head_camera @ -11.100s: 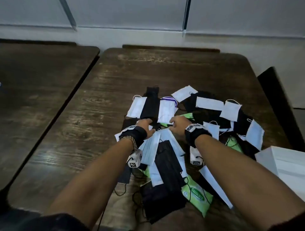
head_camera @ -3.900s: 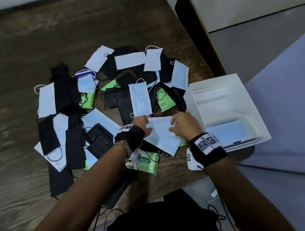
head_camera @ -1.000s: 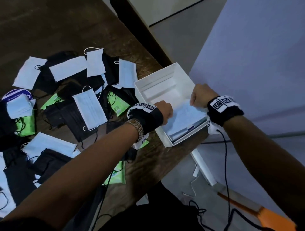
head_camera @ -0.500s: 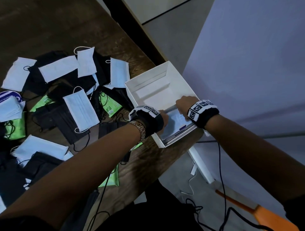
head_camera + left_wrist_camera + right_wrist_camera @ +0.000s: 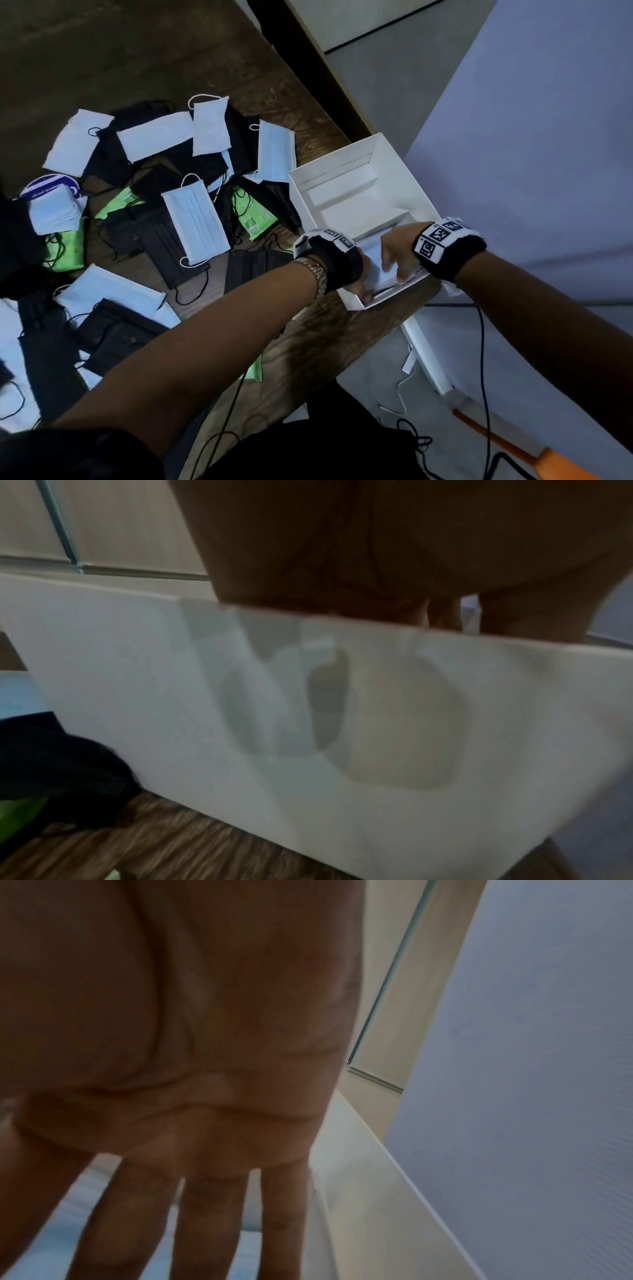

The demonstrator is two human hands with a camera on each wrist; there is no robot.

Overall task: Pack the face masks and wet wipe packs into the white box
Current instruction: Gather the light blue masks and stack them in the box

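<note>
Head view: the white box [image 5: 346, 164] sits at the table's [image 5: 171, 51] right edge, long axis running away from the person. Both hands are inside its near end, the right hand [image 5: 399, 255] spread flat on a pale mask [image 5: 376, 270]; three green wipe packs [image 5: 255, 219] show clearly outside. Left wrist view: the left hand's [image 5: 394, 547] fingers are hidden behind the box wall, grip unclear. Right wrist view: straight fingers [image 5: 205, 1226] press the mask.

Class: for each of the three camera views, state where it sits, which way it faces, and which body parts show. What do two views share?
Head: looks down at table; both forearms.
Left wrist: faces white box outer wall; left hand.
Right wrist: looks into box; right hand on blue mask.
Shared: all show the box.
</note>
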